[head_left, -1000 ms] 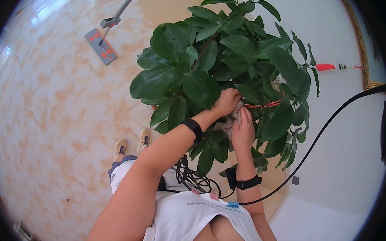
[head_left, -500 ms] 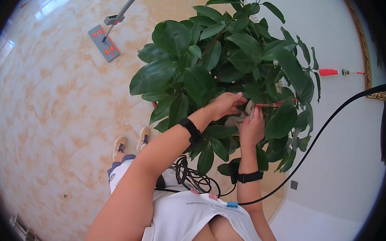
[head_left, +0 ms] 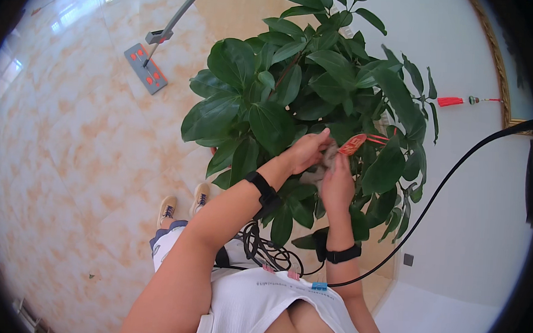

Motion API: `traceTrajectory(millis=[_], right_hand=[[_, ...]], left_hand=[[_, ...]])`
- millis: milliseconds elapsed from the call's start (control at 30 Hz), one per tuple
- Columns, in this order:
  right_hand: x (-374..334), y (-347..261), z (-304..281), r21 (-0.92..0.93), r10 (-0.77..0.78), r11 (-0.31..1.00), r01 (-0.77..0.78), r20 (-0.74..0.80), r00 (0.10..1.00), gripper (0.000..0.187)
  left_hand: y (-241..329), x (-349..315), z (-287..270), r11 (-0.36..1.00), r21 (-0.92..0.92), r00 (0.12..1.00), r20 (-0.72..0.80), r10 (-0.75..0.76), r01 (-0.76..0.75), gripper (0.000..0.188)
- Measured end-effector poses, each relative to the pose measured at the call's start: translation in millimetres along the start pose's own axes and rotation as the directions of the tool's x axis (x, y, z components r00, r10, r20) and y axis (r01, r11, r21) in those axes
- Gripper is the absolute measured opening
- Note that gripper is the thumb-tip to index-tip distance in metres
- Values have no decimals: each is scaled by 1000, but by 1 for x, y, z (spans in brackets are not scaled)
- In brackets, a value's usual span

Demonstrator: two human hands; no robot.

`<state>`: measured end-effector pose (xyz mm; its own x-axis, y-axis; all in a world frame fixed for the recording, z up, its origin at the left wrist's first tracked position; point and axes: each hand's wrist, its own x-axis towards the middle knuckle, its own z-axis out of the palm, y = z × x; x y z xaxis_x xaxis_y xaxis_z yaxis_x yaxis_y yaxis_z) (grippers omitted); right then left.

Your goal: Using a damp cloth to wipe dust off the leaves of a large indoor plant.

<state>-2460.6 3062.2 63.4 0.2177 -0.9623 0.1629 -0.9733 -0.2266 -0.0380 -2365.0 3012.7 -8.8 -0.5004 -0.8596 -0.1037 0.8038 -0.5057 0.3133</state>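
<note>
Head view: the right hand (head_left: 338, 185) pinches a red ornament (head_left: 352, 144) amid the plant (head_left: 271, 126); greyish cloth (head_left: 312, 178) is bunched between the hands, the left hand (head_left: 307, 152) half-curled, its grip unclear.

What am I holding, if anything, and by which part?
A grayish cloth, bunched between your left hand and right hand; gripped part unclear. The red ornament has its lower end by the right hand, perhaps pinched.
</note>
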Motion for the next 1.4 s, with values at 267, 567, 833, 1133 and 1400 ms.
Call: traceTrajectory(millis=[267, 567, 833, 1133, 1400], right_hand=[[-26, -1, -29, 615, 80, 716, -329, 396, 915, 38], [-38, -15, -47, 838, 139, -257, -481, 524, 840, 38], [-56, -23, -34, 743, 10, -532, -406, 485, 875, 29], [-68, -31, -21, 809, 105, -455, -371, 463, 880, 29], [-72, -43, -9, 802, -49, -383, -459, 478, 877, 50]], left_hand=[[13, -19, 3, 942, 335, 992, -104, 69, -30, 43], [21, -94, 13, 476, 839, 959, 175, 222, -264, 52], [18, -122, 18, 625, 748, 958, 287, -2, -223, 38], [10, -138, 22, 497, 850, 977, 83, 196, -172, 13], [6, -138, 33, 405, 869, 890, 82, 449, -285, 12]])
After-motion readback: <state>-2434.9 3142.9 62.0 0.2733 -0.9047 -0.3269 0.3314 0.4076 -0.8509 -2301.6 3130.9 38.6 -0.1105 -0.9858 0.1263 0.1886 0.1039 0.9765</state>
